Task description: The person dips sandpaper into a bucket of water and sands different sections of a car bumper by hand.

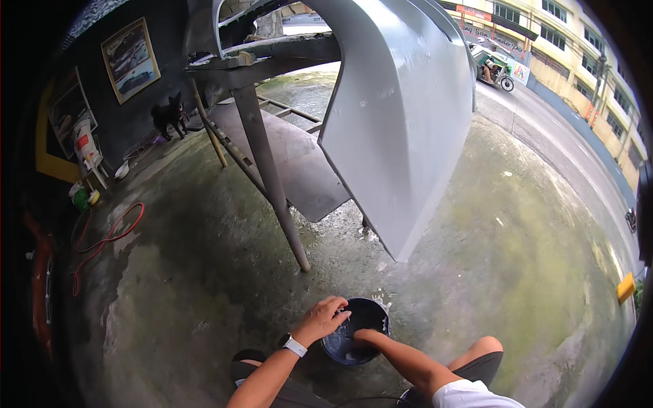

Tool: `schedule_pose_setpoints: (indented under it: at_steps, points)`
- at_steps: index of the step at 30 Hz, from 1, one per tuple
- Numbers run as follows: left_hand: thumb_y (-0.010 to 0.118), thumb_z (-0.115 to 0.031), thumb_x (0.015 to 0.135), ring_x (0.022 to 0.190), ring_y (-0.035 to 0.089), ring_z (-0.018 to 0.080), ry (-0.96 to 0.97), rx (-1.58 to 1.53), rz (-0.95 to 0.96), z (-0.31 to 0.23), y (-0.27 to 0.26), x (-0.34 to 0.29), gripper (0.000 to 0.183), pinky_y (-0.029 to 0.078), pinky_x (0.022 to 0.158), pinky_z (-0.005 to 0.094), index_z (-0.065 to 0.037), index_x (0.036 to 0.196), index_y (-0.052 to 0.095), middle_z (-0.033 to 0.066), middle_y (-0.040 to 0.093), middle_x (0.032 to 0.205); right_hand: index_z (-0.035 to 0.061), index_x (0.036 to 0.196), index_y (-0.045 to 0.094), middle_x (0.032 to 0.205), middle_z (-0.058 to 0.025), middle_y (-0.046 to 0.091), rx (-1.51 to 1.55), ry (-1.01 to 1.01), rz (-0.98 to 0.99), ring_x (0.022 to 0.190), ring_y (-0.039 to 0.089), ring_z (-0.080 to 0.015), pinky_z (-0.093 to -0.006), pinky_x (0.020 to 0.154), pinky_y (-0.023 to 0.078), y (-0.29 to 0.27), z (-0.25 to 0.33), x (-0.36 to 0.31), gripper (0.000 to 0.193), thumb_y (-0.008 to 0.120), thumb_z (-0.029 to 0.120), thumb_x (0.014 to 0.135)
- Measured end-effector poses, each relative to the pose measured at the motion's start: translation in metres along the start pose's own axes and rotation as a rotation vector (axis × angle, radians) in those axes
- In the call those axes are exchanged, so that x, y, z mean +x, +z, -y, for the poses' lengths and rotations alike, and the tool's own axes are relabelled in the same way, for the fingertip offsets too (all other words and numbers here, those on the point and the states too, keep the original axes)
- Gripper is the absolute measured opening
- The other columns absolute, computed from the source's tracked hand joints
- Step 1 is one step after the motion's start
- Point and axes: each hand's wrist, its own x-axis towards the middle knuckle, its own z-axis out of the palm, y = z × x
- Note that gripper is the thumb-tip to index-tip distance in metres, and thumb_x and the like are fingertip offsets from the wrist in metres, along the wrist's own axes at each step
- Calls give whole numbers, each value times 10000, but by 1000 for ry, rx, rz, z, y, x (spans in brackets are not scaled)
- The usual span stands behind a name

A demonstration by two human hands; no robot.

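Note:
A dark bucket (385, 325) holding water stands on the wet ground between my knees. My left hand (325, 318), with a light-strapped watch (294, 345) on the wrist, hangs over the bucket's left rim. Its fingers are loosely bent, with a gap between them and the thumb, and I see nothing in them. My right forearm (411, 360) reaches down into the bucket. The water hides the right hand's fingers and anything they hold. Ahead of the bucket, a large grey vehicle body panel (401, 129) hangs with its pointed lower end near the ground.
A metal stand (265, 156) supports the panel, its leg coming down ahead of the bucket. Behind the leg lies a flat grey sheet (292, 153). To the left are a red hose (112, 238) and a black dog (170, 115). A tricycle (493, 66) is on the road.

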Motion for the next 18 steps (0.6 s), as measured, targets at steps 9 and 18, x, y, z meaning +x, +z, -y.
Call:
schedule_pose_setpoints:
  at_steps: [9, 18]
  points:
    - [544, -397, 1096, 1108, 669, 162, 196, -815, -531, -134, -209, 86, 430, 499, 955, 330, -72, 1370, 611, 51, 710, 1199, 7, 1470, 476, 1400, -210, 587, -77, -539, -1096, 1266, 579, -413, -495, 1077, 477, -212, 154, -364, 762, 662, -10, 731]
    - [579, -317, 1089, 890, 720, 160, 342, -1055, -394, -169, -206, 123, 235, 595, 814, 328, -114, 1148, 682, 34, 740, 1040, 69, 1585, 412, 1664, -125, 376, -872, -246, -1861, 1568, 287, -296, -504, 1299, 131, -449, 174, -419, 630, 545, 265, 1001]
